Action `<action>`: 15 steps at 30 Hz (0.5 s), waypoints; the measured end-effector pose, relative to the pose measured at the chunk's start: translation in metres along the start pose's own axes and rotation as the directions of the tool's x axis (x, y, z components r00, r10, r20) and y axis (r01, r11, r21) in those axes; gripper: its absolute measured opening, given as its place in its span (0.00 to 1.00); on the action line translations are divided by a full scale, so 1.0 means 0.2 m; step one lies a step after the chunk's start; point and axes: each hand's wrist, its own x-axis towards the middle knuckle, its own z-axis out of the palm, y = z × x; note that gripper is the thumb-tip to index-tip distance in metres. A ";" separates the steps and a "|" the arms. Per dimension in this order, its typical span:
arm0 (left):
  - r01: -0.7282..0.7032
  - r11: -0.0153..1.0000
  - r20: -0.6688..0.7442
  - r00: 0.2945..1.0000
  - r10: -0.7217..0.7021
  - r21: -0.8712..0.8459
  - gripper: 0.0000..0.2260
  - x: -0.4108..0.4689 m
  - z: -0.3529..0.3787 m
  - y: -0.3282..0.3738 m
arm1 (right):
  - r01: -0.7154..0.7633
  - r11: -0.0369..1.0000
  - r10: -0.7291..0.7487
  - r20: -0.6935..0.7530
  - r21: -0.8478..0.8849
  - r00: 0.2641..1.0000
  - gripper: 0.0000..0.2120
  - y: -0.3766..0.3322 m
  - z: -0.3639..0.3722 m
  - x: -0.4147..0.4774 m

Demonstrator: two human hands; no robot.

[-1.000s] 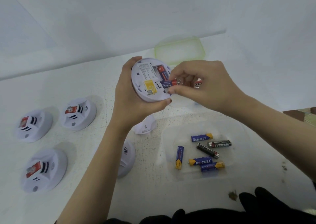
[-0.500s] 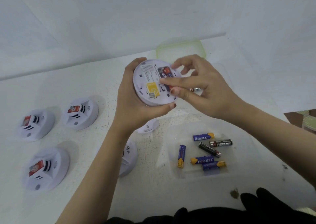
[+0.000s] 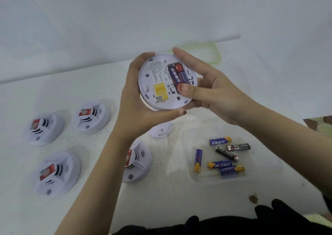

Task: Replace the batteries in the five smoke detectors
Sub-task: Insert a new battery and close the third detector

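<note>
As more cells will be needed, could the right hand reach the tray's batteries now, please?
Probably yes: the tray lies open near the right hand, with nothing covering the batteries, though its thumb first has to leave the detector.

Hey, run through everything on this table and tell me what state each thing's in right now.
Held detector: back up, cover off.
Blue battery: seated in held detector, right thumb on its end.
Left hand: grips held detector.
Right hand: holds held detector's rim.
Four detectors: face up on table.
Cover: off, lying on table.
Tray: open, six loose batteries inside.
Green lid: off, behind tray.
</note>
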 end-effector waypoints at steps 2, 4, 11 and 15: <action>-0.004 1.000 0.000 1.000 0.004 0.019 0.43 -0.01 -0.03 0.00 | -0.005 1.000 0.005 -0.008 -0.006 1.000 0.33 0.00 0.03 0.01; -0.013 0.999 -0.004 1.000 0.013 0.040 0.43 -0.02 -0.05 0.00 | -0.012 1.000 0.011 -0.016 -0.013 1.000 0.33 -0.01 0.06 0.02; -0.013 0.996 0.007 1.000 0.013 0.091 0.44 -0.08 -0.15 -0.01 | -0.016 0.999 0.013 -0.071 -0.046 0.997 0.30 0.00 0.19 0.05; 0.003 0.995 0.019 1.000 -0.005 0.101 0.44 -0.11 -0.21 -0.03 | -0.024 0.998 0.017 -0.107 -0.060 0.994 0.30 0.02 0.26 0.07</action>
